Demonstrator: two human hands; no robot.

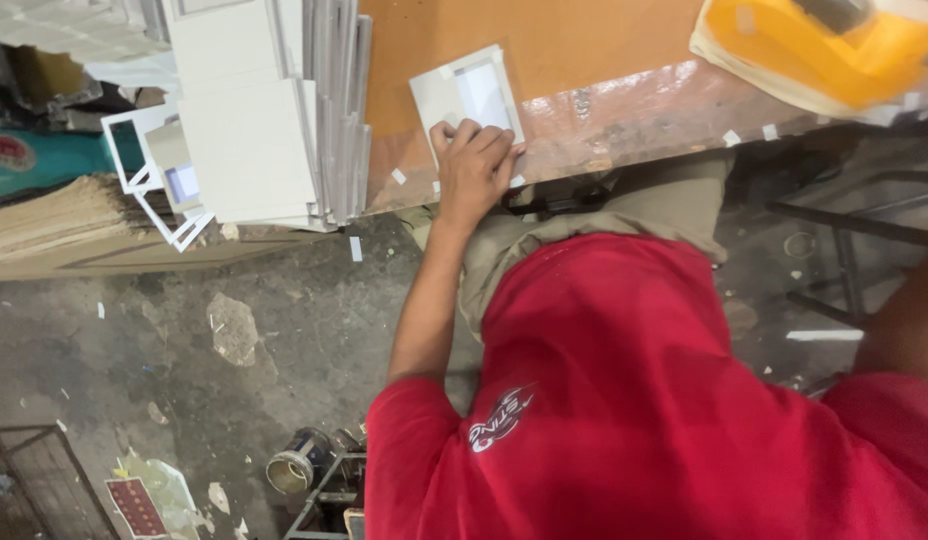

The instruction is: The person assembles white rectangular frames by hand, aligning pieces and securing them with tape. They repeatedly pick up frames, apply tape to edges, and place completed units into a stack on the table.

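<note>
Floor (184, 350): grey concrete, dirty, littered with paper scraps, takes up the lower left. Red shirt (624, 400) of the person fills the lower middle and right, head camera looking down over it; khaki trousers (624, 210) show above it, tucked under the desk edge. Desk (584, 60): brown board top, front edge wrapped in shiny clear tape, small white tape bits stuck along it. Stack of white frames (254, 130) sits at the desk's left end, flat panels on top, grey edges standing in a row on its right side; a few open white frames hang off the stack's left toward the floor. Yellow thing (814, 45) at top right on the desk, blurred, cannot tell what it is. Brown cardboard sheets (74, 230) piled at left, below the stack. Metal rack (844, 250) dark, at right under the desk. Left arm runs up from the red sleeve to the desk edge. Left hand (474, 165): palm down, fingers curled and close together, pressing on the lower part of the card (469, 95). Card: small, white, with a lighter rectangle window, lies flat on the desk near the front edge, just right of the stack, slightly tilted. Right hand out of frame; only a blurred bit of arm at the right edge. Tin can (296, 462) on the floor at bottom, beside a metal frame. Red printed sheet (136, 505) bottom left on the floor.
</note>
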